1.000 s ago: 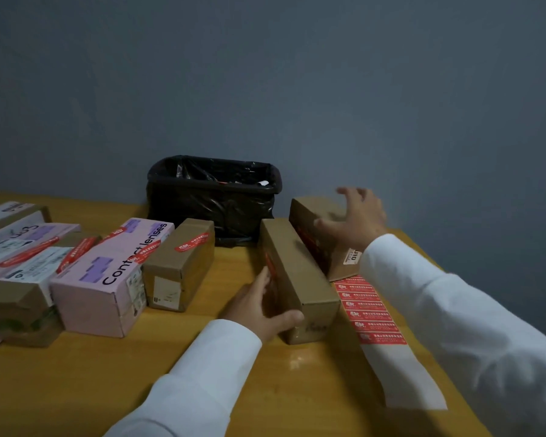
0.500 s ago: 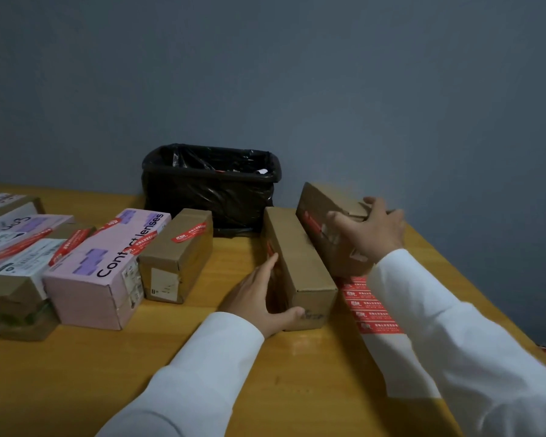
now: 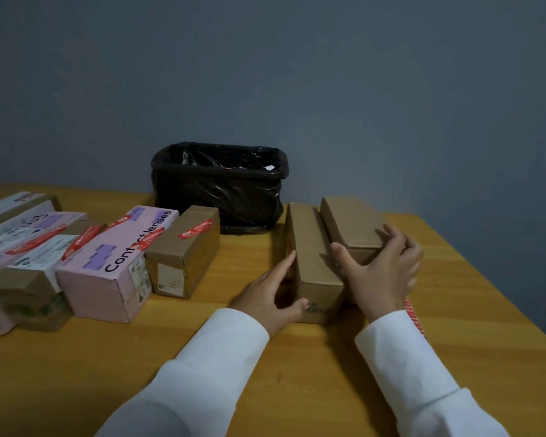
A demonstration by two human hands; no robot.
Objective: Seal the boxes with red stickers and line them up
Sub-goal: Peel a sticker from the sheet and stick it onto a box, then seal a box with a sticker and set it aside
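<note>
On table | left hand (image 3: 270,293) grips long box (image 3: 312,258) | right hand (image 3: 382,272) grips short box (image 3: 353,222)

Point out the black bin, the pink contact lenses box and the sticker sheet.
black bin (image 3: 221,200): head view, front wall.
pink contact lenses box (image 3: 120,247): head view, top face.
sticker sheet (image 3: 415,316): head view, red edge beside right sleeve.

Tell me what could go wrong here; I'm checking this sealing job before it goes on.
The right hand and its sleeve cover most of the red sticker sheet, so it may crease or drag. The two plain brown boxes show no sticker on top; lined up now, they might go unsealed.
</note>
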